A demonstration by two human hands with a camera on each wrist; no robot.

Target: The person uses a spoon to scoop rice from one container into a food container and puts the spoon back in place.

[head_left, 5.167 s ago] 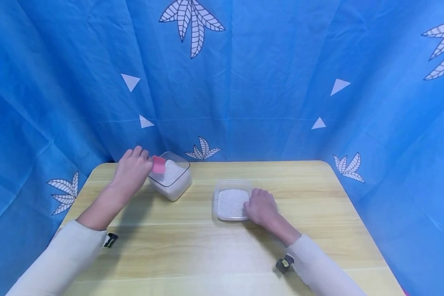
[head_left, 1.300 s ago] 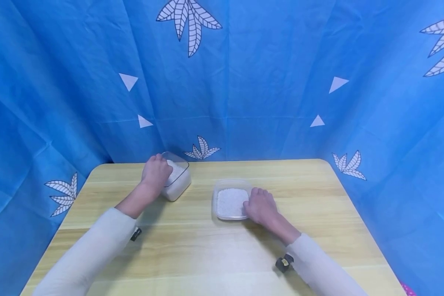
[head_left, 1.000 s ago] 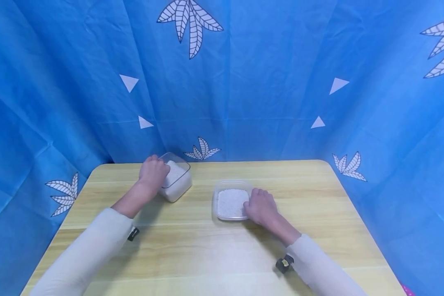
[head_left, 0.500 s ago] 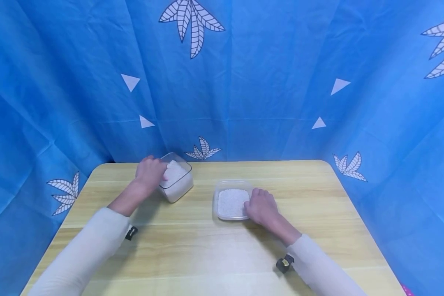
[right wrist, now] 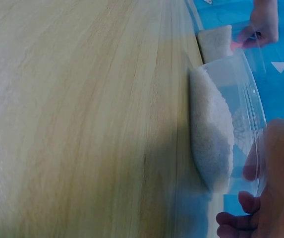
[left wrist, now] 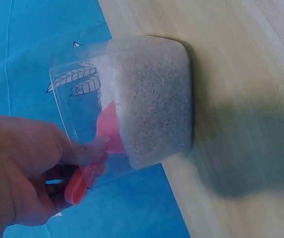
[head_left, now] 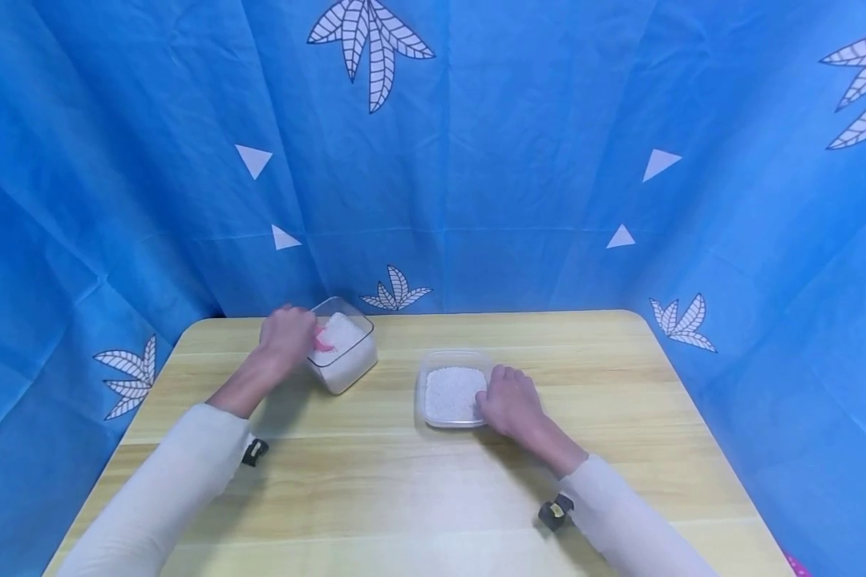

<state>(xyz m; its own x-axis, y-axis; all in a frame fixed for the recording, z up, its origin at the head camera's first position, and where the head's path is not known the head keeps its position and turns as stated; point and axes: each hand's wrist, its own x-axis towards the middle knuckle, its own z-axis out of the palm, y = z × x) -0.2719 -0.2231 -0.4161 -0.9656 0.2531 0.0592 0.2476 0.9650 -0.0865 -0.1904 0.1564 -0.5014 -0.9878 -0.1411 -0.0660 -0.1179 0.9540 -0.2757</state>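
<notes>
My left hand [head_left: 289,332] grips the handle of a pink scoop [left wrist: 110,128]. Its blade lies inside a tall clear square container [head_left: 351,365], low against the white rice-like grains that fill much of it. The fingers are at the container's rim, and part of the scoop shows through the clear wall. My right hand [head_left: 512,405] holds the right side of a lower clear tub [head_left: 453,355], with the thumb over the rim and the other fingers outside. White grains [head_left: 453,394] form a mound in this tub, as the right wrist view shows.
Both containers stand on a light wooden table [head_left: 404,481], the tall one near its far left edge, the tub right of it. Blue curtains [head_left: 534,160] with white leaf prints hang close behind and at both sides. A small black device [head_left: 554,513] sits at the right cuff.
The scoop was raised at the tall container's rim, then the left hand went down into the container. Since then it has drawn back slightly left, and pink shows again. The right hand stays put.
</notes>
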